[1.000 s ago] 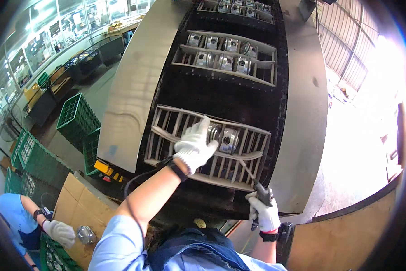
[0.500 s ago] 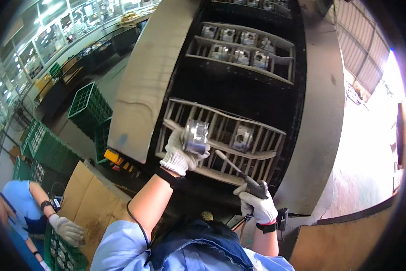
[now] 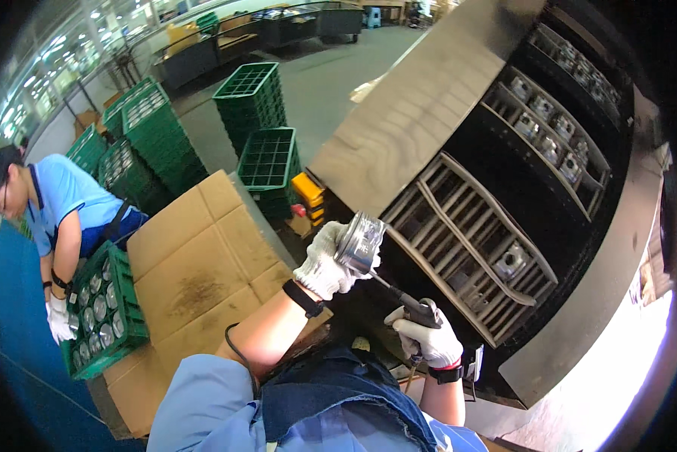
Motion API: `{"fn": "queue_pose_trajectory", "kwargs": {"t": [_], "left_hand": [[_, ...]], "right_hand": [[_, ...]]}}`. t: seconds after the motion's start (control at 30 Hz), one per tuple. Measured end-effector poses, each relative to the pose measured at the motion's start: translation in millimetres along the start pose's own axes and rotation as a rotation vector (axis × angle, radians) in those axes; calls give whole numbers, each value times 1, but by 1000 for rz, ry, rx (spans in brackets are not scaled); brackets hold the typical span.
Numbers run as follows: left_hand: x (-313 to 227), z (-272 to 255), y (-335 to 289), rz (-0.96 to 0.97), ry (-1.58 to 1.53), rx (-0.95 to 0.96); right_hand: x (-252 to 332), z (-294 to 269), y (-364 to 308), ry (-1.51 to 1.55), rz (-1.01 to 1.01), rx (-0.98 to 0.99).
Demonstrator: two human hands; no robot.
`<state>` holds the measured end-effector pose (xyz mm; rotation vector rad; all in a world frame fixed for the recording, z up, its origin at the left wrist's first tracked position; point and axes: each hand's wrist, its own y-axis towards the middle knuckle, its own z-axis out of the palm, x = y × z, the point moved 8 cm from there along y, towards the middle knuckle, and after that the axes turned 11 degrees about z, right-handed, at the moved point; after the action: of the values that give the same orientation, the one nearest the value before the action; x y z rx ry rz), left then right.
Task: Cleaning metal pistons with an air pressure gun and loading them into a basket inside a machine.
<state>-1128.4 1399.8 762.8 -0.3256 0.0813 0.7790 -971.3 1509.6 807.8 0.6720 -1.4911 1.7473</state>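
Metal piston (image 3: 362, 242) is mid-frame, up off the rack (image 3: 472, 255), in the left hand (image 3: 325, 264). Second piston (image 3: 511, 260) sits on the rack bars, right of frame. Black air gun (image 3: 415, 309), by the look of it, is in the right hand (image 3: 432, 339), its thin rod (image 3: 384, 282) aimed up-left at the piston's lower edge. Tip ends behind or right by the glove; can't tell if it touches.

Doing it well, in my judgement: grip the piston by its side wall, fingers clear of the rod's line; tilt the piston toward the tool rather than twisting the tool wrist; keep the tip just off the metal so it doesn't scratch; turn the piston so every side gets reached. Firm hold matters, since smooth metal could slip in a knit glove.

Pose: left forearm comes from the lower edge, slanting up and right, wrist near straight. Left hand is partly closed, as wide as the piston, fingers wrapped round its left and lower side. Right forearm is short in view, rising from lower right of centre; right hand is curled round the tool handle, wrist about level with the frame's lower third. Trigger squeeze: can't tell. Cardboard (image 3: 180, 264) lies left of the left forearm.
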Motion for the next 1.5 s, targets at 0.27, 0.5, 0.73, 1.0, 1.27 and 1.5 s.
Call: {"fn": "queue_pose_trajectory", "kwargs": {"t": [0.27, 0.5, 0.73, 1.0, 1.27, 1.5], "left_hand": [[-73, -29, -65, 315, 291, -56], [-217, -132, -160, 725, 929, -478], [-321, -231, -215, 443, 1837, -960], [-19, 96, -23, 1023, 2311, 367], [225, 175, 82, 242, 2405, 558], [236, 170, 108, 383, 2180, 469]], "right_hand": [[-13, 66, 35, -163, 96, 218], [-8, 13, 8, 16, -21, -51], [-36, -148, -149, 318, -171, -1002], [-55, -159, -158, 386, -202, -849], [-91, -161, -164, 448, -140, -902], [-89, -168, -177, 518, -190, -923]]}}
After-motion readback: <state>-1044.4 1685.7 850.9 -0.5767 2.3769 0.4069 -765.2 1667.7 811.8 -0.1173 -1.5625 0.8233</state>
